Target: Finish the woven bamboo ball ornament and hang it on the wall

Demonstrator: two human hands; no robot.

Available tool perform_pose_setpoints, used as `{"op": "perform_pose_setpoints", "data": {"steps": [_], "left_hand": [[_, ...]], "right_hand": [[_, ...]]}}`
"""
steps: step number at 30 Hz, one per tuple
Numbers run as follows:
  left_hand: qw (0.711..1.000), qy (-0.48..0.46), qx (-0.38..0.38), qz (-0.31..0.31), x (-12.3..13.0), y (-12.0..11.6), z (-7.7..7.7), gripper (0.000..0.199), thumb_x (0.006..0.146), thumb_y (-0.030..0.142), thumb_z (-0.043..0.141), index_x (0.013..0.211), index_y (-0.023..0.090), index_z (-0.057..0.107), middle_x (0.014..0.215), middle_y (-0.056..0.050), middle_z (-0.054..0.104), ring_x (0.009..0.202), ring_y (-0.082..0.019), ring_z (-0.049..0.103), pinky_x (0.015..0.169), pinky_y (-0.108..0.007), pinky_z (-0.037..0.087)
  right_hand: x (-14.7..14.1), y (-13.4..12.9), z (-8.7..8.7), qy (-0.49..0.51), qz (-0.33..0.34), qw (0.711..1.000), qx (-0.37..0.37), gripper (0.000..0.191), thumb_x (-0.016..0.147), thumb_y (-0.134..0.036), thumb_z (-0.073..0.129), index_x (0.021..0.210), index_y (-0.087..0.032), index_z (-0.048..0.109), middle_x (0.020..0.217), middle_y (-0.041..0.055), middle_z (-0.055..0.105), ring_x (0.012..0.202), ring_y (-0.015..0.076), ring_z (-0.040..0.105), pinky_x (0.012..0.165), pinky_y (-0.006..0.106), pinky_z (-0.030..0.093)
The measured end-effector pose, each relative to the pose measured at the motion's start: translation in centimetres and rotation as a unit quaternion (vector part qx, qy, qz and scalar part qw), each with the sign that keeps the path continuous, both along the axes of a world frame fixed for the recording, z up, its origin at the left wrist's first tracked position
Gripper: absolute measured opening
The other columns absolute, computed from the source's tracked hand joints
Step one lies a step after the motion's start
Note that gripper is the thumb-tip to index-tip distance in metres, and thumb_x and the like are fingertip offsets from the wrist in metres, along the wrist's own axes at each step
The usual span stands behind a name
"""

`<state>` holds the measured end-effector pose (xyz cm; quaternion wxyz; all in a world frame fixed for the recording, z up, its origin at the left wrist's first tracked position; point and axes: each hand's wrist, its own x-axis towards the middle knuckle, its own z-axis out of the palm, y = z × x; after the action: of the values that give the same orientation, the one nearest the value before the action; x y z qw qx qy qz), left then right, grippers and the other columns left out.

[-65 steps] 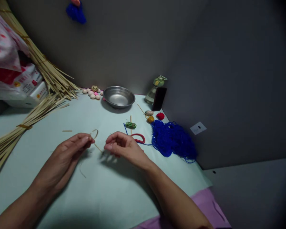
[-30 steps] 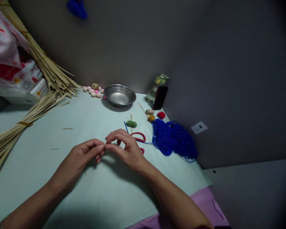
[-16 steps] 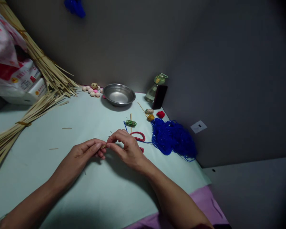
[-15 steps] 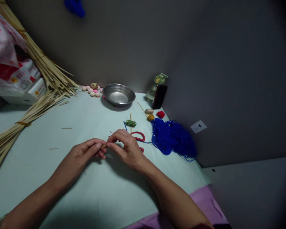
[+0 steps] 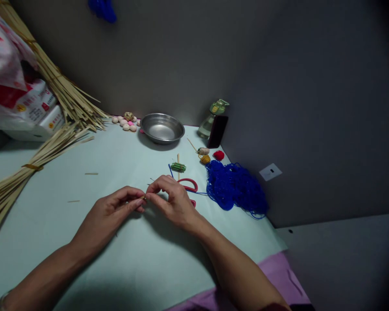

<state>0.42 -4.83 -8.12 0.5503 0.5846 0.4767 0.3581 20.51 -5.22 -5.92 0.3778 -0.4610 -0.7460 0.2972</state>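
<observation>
My left hand (image 5: 119,209) and my right hand (image 5: 170,201) meet fingertip to fingertip over the pale green tabletop (image 5: 129,268). Between them they pinch a small tan piece of straw (image 5: 144,197); most of it is hidden by the fingers. Both hands are closed on it, thumbs against forefingers. Just beyond the right hand lie red-handled scissors (image 5: 190,185), partly covered by that hand. A green bundle (image 5: 178,167) wound with thread rests behind them, across a thin straw strip.
A tangled heap of blue cord (image 5: 235,188) lies at right, near red (image 5: 218,155) and yellow thread balls (image 5: 205,159). At the back stand a steel bowl (image 5: 162,129), a phone (image 5: 217,131) and a spray bottle (image 5: 207,123). Straw bundles (image 5: 19,181) fill the left.
My left fingers have shifted slightly forward along the straw piece, so less of it shows. My right hand has hardly moved.
</observation>
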Motion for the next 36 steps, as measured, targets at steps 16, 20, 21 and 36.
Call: {"op": "perform_pose_setpoints", "data": {"steps": [16,20,21,36], "left_hand": [[0.985,-0.128,-0.117,-0.025,-0.2,0.7,-0.2,0.036,0.085,0.056,0.078,0.108,0.028,0.08,0.085,-0.005,0.078,0.08,-0.022,0.074,0.077,-0.031,0.063],[0.976,-0.154,-0.144,-0.053,-0.2,0.7,-0.1,0.035,0.089,0.056,0.076,0.11,0.029,0.079,0.084,-0.002,0.076,0.082,-0.019,0.072,0.079,-0.028,0.062],[0.976,-0.153,-0.143,-0.056,-0.2,0.7,-0.1,0.033,0.088,0.056,0.076,0.105,0.028,0.08,0.084,-0.002,0.075,0.082,-0.019,0.072,0.079,-0.028,0.062],[0.977,-0.16,-0.134,-0.039,-0.3,0.8,0.5,0.03,0.077,0.051,0.089,0.079,0.023,0.08,0.07,-0.001,0.071,0.066,-0.014,0.064,0.064,-0.019,0.055]], "right_hand": [[0.2,0.1,-0.2,0.007,0.019,0.998,0.055,0.012,0.098,-0.018,0.068,0.088,-0.022,0.062,0.088,0.0015,0.068,0.087,0.0179,0.06,0.084,0.034,0.046],[0.3,0.1,-0.3,-0.011,0.026,0.998,0.063,0.011,0.1,-0.019,0.067,0.089,-0.021,0.063,0.09,0.0024,0.069,0.087,0.018,0.06,0.084,0.034,0.047],[0.3,0.2,-0.3,-0.017,0.028,0.997,0.067,0.011,0.1,-0.02,0.067,0.09,-0.021,0.063,0.09,0.0025,0.069,0.087,0.0181,0.06,0.084,0.034,0.047],[-0.4,0.3,-0.4,0.246,-0.015,0.959,-0.14,0.028,0.102,-0.046,0.06,0.115,-0.023,0.067,0.122,0.009,0.071,0.116,0.0213,0.065,0.097,0.037,0.05]]}}
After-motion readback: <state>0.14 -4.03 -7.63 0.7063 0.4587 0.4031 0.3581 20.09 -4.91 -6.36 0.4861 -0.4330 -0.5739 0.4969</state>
